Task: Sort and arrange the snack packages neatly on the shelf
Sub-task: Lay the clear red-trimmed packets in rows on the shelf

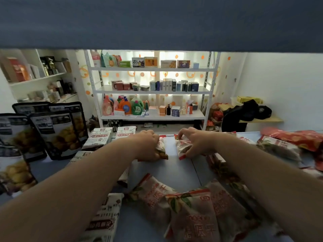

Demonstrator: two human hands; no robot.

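Both my arms reach forward over a blue-grey shelf board [174,172]. My left hand [148,144] is closed on a beige and red snack pack [161,149] at the far middle. Beside it, my right hand [197,142] grips a similar pack with red edges [182,148]. A gap separates the two packs. Several beige packs with red lettering [190,212] lie heaped at the near edge. White packs with red labels [99,138] lie at the far left of the hands. Dark stand-up pouches showing yellow snacks [56,133] stand in rows on the left.
Red and beige packs [288,142] pile up at the right. A dark shelf underside [157,23] hangs overhead. Across the room stands a white rack [152,92] with boxes and detergent bottles. A wooden table with dark clothing [248,112] is at the right.
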